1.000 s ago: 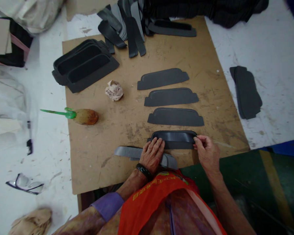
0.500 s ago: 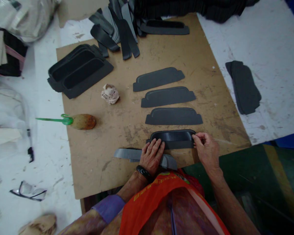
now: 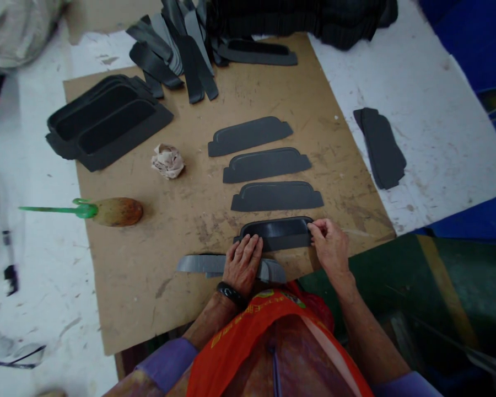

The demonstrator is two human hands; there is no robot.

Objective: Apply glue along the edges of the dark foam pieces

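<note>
Close to the board's near edge lies a dark grey notched piece with a glossy black strip laid along its upper part. My left hand rests flat on its left end, fingers stretched out. At the other end, my right hand pinches the strip's right corner between thumb and finger. Under and beside my left wrist lies a small stack of grey strips, partly hidden. Beyond the worked piece are three bare notched pieces, the nearest grey piece almost parallel to it.
On the brown board sit a green-spouted bottle, a crumpled paper ball and a stack of black-faced pieces. Loose strips lie at the back. More grey pieces lie on the right; glasses at left.
The whole view has shifted, so most things appear further left. My hands keep nearly the same places on the piece, the left flat and the right pinching its corner.
</note>
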